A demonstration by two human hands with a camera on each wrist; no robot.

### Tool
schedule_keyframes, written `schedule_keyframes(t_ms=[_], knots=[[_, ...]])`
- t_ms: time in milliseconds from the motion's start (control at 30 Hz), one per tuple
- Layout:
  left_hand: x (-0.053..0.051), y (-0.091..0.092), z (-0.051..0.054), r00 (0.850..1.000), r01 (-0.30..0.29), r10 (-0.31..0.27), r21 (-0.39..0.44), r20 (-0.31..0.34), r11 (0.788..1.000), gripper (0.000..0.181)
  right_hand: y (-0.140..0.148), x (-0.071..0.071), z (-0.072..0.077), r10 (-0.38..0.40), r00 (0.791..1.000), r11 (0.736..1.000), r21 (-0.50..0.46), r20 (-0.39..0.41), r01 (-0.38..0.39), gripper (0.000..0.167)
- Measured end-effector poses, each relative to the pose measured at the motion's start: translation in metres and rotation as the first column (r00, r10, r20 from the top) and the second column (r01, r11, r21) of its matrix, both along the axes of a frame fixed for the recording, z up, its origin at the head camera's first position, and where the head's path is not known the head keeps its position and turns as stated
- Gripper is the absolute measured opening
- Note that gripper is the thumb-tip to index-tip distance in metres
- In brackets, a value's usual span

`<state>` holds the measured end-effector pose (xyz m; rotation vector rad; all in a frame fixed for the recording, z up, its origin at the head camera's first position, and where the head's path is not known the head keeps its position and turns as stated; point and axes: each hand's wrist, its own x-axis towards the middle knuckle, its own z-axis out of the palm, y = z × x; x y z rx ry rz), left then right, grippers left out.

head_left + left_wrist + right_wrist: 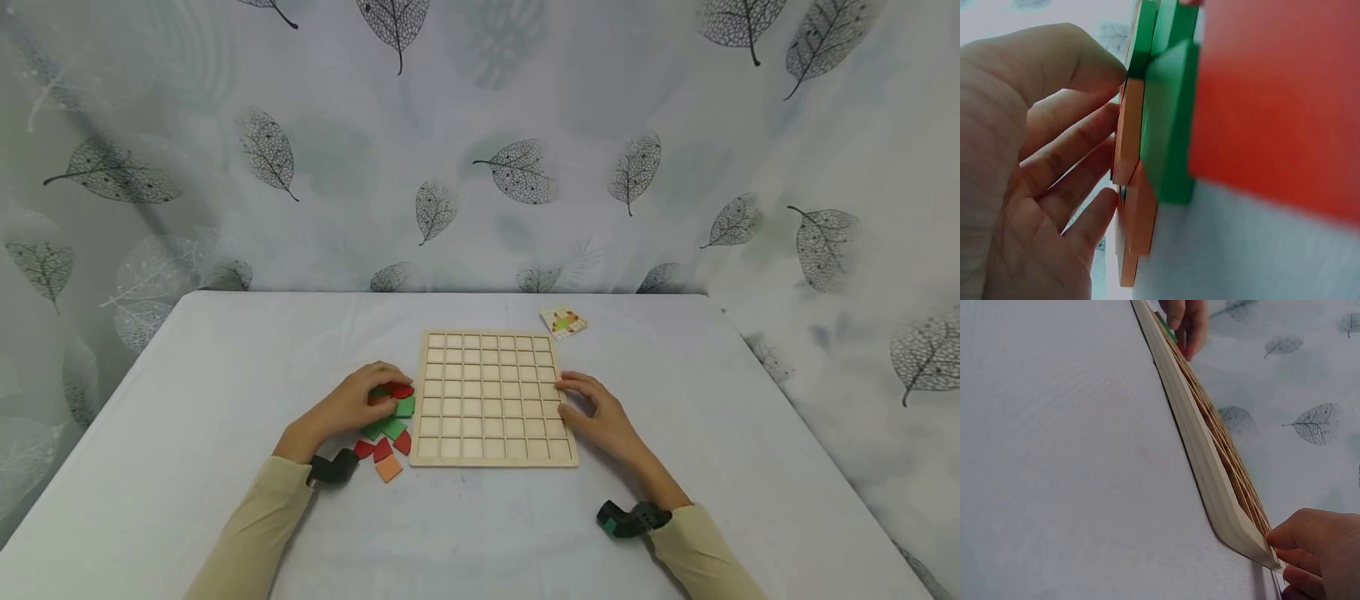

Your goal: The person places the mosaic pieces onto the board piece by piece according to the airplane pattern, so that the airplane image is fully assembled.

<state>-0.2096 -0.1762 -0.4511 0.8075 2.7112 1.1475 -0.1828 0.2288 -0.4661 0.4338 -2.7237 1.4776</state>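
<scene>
On the white table lies a square wooden grid board (491, 397) with raised dividers. To its left is a loose pile of flat wooden tiles, among them a green tile (405, 407), a red tile (402, 443) and an orange tile (388, 468). My left hand (360, 400) is over this pile, thumb and fingers bent loosely, the fingertips touching tiles. In the left wrist view the thumb is by a green tile (1169, 119) and the fingers reach an orange tile (1129, 128). My right hand (596, 417) rests its thumb and fingers against the board's right edge.
A small card with a coloured pattern (564, 322) lies beyond the board's far right corner. Several red tiles spread toward the near side of the pile. Behind the table hangs a leaf-print cloth (480, 125). Each wrist wears a black camera mount.
</scene>
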Motion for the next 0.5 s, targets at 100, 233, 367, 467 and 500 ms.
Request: schedule_keyframes(t_ms=[100,233,367,467,500], knots=[[-0.0004,-0.002,0.0008,1.0,0.007,-0.007,-0.004,-0.005,1.0,0.031,0.0018,-0.0003,-0.0028,-0.017,0.999,1.0,0.004,-0.036,0.017,0.037],[-0.0006,-0.0049,0.002,1.0,0.018,-0.018,-0.012,-0.021,1.0,0.03,0.0022,-0.0001,-0.0032,-0.049,0.996,0.999,0.013,-0.077,0.05,0.035],[-0.0014,-0.0059,0.0036,1.0,0.021,-0.021,-0.02,-0.012,1.0,0.029,0.0024,-0.001,-0.0028,-0.057,0.994,0.998,0.008,-0.088,0.058,0.034],[-0.0015,-0.005,0.0056,1.0,0.018,-0.018,-0.026,-0.004,1.0,0.029,0.0022,-0.0008,-0.0019,-0.056,0.994,0.998,0.01,-0.089,0.057,0.033],[-0.0014,-0.0049,0.0058,1.0,0.016,-0.016,-0.028,-0.005,0.999,0.029,0.0021,-0.0009,-0.0021,-0.056,0.994,0.998,0.012,-0.089,0.057,0.033]])
